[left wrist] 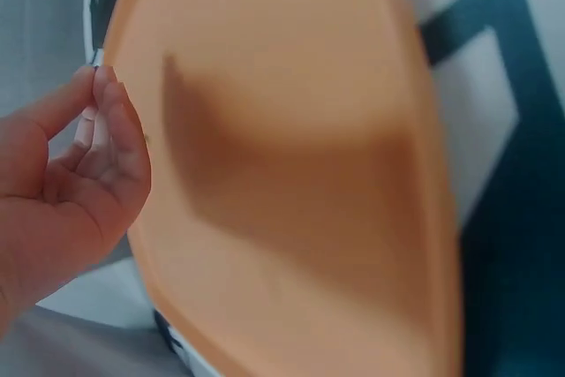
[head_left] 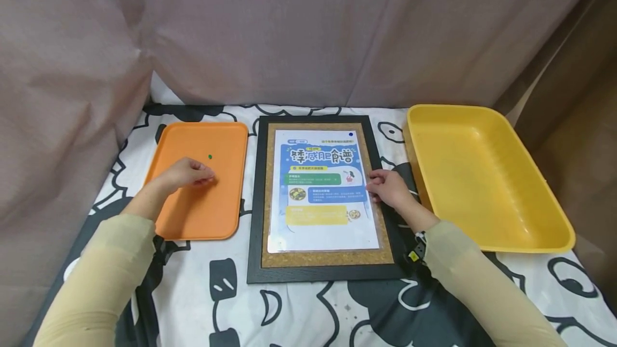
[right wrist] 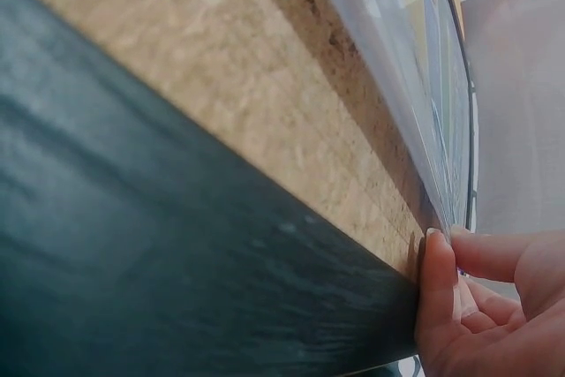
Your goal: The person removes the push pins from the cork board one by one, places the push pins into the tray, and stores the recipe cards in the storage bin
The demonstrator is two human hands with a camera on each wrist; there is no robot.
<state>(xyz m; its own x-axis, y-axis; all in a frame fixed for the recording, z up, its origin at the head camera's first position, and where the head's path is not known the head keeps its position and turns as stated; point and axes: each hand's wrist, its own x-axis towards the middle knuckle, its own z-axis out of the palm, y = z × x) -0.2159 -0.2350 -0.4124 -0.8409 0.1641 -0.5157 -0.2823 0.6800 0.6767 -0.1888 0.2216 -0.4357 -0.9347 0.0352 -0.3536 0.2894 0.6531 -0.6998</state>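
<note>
A laminated poster sheet (head_left: 323, 234) lies on a cork board (head_left: 328, 259) with a black frame (head_left: 254, 213). A blue push pin (head_left: 351, 134) sits at the sheet's top right corner. My right hand (head_left: 389, 189) pinches the sheet's right edge between thumb and index finger, and the right wrist view shows that edge lifted off the cork. Over the orange tray (head_left: 197, 138) is my left hand (head_left: 185, 174), thumb and index tips pressed together on a tiny dark thing, whose kind I cannot tell. A small green pin (head_left: 210, 157) lies on the tray just beyond these fingers.
To the right of the board stands a deep yellow tub (head_left: 482, 186), close beside my right forearm. A black-and-white patterned cloth (head_left: 284, 315) covers the table. Behind everything hangs a greyish curtain (head_left: 289, 36).
</note>
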